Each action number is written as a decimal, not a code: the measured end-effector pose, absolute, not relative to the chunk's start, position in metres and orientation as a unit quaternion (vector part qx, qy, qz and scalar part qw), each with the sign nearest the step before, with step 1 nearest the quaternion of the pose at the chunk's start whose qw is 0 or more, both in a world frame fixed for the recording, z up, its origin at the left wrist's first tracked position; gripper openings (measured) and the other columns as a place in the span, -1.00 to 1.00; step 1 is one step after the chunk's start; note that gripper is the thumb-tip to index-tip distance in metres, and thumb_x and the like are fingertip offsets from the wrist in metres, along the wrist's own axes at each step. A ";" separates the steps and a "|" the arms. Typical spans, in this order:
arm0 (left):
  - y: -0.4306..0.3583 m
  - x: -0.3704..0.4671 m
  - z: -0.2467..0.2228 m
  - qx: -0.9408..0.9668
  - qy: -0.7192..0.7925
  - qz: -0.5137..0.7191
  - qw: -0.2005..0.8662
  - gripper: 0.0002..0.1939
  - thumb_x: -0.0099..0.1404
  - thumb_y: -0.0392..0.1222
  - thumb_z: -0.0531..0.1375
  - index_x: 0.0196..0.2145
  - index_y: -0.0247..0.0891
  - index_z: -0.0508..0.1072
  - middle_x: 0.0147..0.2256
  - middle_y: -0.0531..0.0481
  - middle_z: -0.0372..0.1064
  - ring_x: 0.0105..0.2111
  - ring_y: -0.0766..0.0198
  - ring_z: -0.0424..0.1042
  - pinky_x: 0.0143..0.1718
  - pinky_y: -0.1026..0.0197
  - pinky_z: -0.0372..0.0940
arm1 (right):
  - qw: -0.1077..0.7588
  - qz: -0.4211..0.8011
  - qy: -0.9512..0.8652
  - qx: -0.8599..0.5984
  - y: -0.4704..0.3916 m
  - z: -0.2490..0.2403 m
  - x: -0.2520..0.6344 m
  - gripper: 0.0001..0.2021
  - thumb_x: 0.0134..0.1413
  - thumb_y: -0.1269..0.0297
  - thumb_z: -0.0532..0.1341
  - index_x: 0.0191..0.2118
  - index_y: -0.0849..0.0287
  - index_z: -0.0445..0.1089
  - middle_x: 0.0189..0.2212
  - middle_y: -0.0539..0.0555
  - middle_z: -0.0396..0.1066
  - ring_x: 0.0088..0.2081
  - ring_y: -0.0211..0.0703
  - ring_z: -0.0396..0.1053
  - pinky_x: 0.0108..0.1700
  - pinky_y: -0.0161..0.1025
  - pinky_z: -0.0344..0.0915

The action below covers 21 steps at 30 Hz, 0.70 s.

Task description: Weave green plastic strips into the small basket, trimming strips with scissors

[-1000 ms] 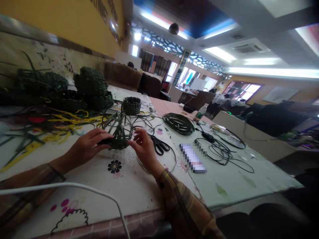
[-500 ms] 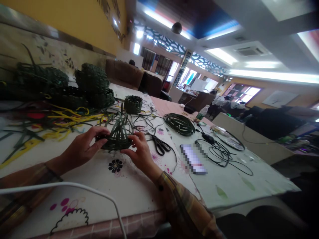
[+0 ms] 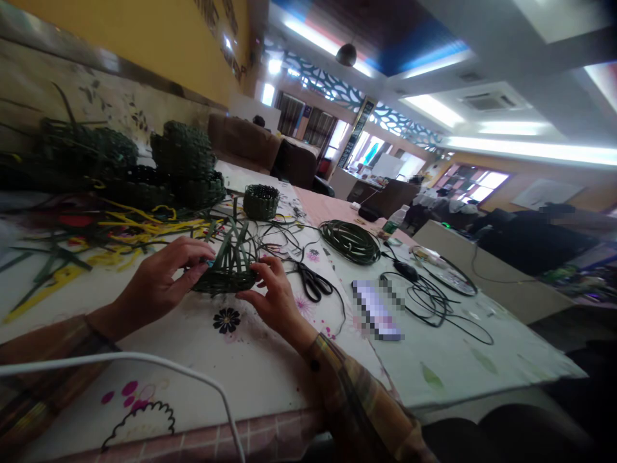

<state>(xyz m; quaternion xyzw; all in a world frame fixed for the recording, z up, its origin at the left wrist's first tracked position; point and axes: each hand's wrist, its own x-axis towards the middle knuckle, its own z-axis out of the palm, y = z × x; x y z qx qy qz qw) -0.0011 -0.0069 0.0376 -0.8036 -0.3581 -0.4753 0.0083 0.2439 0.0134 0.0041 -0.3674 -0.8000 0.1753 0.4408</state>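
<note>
A small dark green woven basket (image 3: 225,281) rests on the flowered tablecloth, with loose flat strips standing up from its rim and leaning inward. My left hand (image 3: 166,280) is closed at its left side, thumb and fingers pinching the edge. A small bluish bit shows at those fingertips, too small to make out. On the opposite side my right hand (image 3: 274,297) grips the basket wall between thumb and curled fingers. Black-handled scissors (image 3: 315,283) lie just right of my right hand. Behind the basket stands another small round woven basket (image 3: 261,203).
Larger green baskets (image 3: 183,161) are stacked at the back left, near yellow strips (image 3: 139,222). To the right lie a coil of green strip (image 3: 349,242), a blurred phone (image 3: 376,312) and black cable (image 3: 427,299). A bottle (image 3: 395,220) stands behind. A white cable (image 3: 159,360) crosses the foreground.
The whole view has shifted slightly. My left fingers have drawn up and pinch at the basket's left edge, where a bluish bit now shows. My right hand keeps its hold.
</note>
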 end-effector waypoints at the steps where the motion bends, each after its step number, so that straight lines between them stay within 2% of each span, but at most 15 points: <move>1: -0.007 -0.001 0.037 -0.801 -0.362 -0.476 0.008 -0.86 0.44 -0.27 0.13 -0.07 -0.18 0.41 -0.07 -0.03 0.44 -0.01 0.25 0.45 -0.01 0.22 0.36 | 0.442 0.174 -0.801 -0.365 0.013 0.004 0.244 -0.58 0.05 0.12 0.44 -0.01 0.13 0.41 0.03 0.19 0.27 -0.17 -0.17 0.40 -0.15 -0.16 0.52; 4: -0.006 -0.001 0.038 -0.797 -0.374 -0.475 0.003 -0.85 0.43 -0.28 0.13 -0.06 -0.18 0.42 -0.08 -0.02 0.44 -0.03 0.26 0.45 -0.04 0.23 0.36 | 0.442 0.175 -0.803 -0.360 0.012 0.005 0.244 -0.57 0.05 0.12 0.43 0.00 0.15 0.40 0.04 0.21 0.26 -0.13 -0.13 0.40 -0.15 -0.17 0.52; 8: -0.006 0.003 0.040 -0.805 -0.354 -0.476 0.021 -0.89 0.43 -0.24 0.14 -0.15 -0.17 0.47 -0.10 -0.03 0.47 -0.06 0.22 0.47 0.01 0.16 0.37 | 0.432 0.176 -0.804 -0.369 0.012 0.006 0.244 -0.58 0.08 0.12 0.42 0.01 0.13 0.40 0.05 0.20 0.26 -0.13 -0.14 0.40 -0.14 -0.17 0.53; 13: -0.010 0.006 0.041 -0.801 -0.351 -0.483 0.043 -0.87 0.40 -0.22 0.19 -0.18 -0.09 0.54 -0.10 0.01 0.46 -0.06 0.20 0.47 -0.01 0.17 0.36 | 0.432 0.157 -0.809 -0.366 0.012 0.004 0.244 -0.58 0.08 0.11 0.42 0.01 0.14 0.40 0.05 0.21 0.25 -0.12 -0.12 0.40 -0.13 -0.16 0.53; 21: -0.015 0.010 0.039 -0.790 -0.381 -0.479 0.026 -0.82 0.39 -0.09 0.19 -0.19 -0.08 0.59 -0.09 -0.04 0.44 -0.08 0.16 0.47 -0.05 0.14 0.39 | 0.421 0.121 -0.820 -0.368 0.006 0.005 0.241 -0.55 0.09 -0.02 0.39 0.01 0.11 0.41 0.06 0.23 0.25 -0.15 -0.09 0.41 -0.13 -0.11 0.53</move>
